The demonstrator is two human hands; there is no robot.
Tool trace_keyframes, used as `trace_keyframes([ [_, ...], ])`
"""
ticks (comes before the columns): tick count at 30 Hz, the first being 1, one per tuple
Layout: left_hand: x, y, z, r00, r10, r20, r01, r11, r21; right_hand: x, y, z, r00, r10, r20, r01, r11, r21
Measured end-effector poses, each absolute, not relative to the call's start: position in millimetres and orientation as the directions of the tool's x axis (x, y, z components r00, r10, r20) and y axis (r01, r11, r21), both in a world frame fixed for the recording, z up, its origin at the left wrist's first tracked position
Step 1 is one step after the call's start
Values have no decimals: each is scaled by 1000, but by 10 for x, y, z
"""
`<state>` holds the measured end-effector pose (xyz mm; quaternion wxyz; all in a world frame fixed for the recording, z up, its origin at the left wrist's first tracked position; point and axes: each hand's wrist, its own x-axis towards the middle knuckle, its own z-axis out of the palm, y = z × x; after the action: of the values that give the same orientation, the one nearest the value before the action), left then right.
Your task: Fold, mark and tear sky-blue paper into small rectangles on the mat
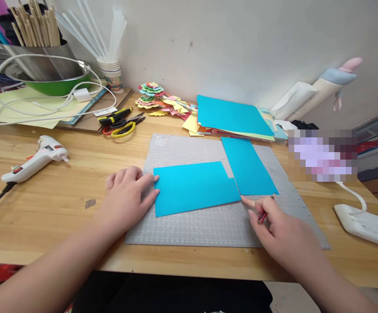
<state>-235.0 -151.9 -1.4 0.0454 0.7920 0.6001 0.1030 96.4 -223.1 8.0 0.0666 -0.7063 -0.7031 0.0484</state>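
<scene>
A blue rectangular card (192, 187) with a small notch at its upper right corner lies on the grey cutting mat (189, 230). My left hand (127, 195) rests at its left edge, thumb and index fingertips apart and touching the card. My right hand (276, 224) is curled around a dark red and black pencil (262, 216), its extended index finger touching the card's lower right corner. A second blue card (249, 167) lies angled beside the first, their edges close together near that corner. The pencil's far end is partly hidden by my fingers.
A white glue gun (37, 161) lies at left. Behind are scissors (124, 129), layered paper shapes (151, 93), a stack topped with blue card (234, 115), a paper cup (112, 76) of clear sticks and a green bowl (57, 87). A white power strip (368, 226) sits at right.
</scene>
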Motion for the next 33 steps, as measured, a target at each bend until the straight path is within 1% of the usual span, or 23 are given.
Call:
trace_keyframes([
  [1,-2351,-1521,-19,258,959,116,940,-277,198,958,-2189,98,-1,997,76,979,16,-202],
  [2,-2353,-1522,-26,256,959,123,940,-277,200,950,-2143,111,-42,992,120,970,69,-233],
  [3,-2356,-1521,-32,254,959,128,940,-276,202,940,-2093,115,-119,982,145,957,153,-248],
  [5,-2369,-1518,-39,256,957,134,937,-280,207,919,-2002,95,-318,937,146,907,345,-241],
  [7,-2381,-1519,-25,264,954,139,933,-289,212,894,-1940,48,-429,892,142,866,451,-215],
  [10,-2347,-1557,53,269,946,183,925,-306,226,825,-1928,-15,-442,876,194,864,474,-170],
  [12,-2259,-1622,125,310,921,235,903,-362,230,740,-1966,-22,-448,865,225,863,484,-146],
  [14,-2121,-1710,175,413,870,269,852,-473,225,628,-2025,0,-463,851,247,857,501,-120],
  [16,-1970,-1793,172,522,810,267,784,-580,224,516,-2082,46,-486,840,241,842,524,-126],
  [19,-1822,-1859,81,605,759,241,741,-648,179,439,-2077,147,-528,834,161,804,552,-221],
  [22,-1794,-1849,11,634,747,202,737,-662,134,536,-1874,254,-530,845,67,777,516,-360],
  [24,-1785,-1820,30,643,745,177,734,-666,136,666,-1651,293,-510,859,45,760,475,-445],
  [25,-1767,-1803,57,641,750,163,735,-661,150,733,-1535,295,-526,850,32,745,479,-464],
  [27,-1696,-1765,124,624,771,127,749,-636,186,846,-1336,263,-607,795,-6,686,520,-509],
  [29,-1587,-1723,173,601,794,96,769,-607,200,914,-1213,194,-646,764,0,648,548,-528],
  [31,-1467,-1681,182,583,808,83,789,-588,177,944,-1168,118,-648,761,41,623,559,-547],
  [33,-1370,-1646,154,616,783,87,769,-622,151,952,-1171,61,-647,759,77,603,571,-558],
])
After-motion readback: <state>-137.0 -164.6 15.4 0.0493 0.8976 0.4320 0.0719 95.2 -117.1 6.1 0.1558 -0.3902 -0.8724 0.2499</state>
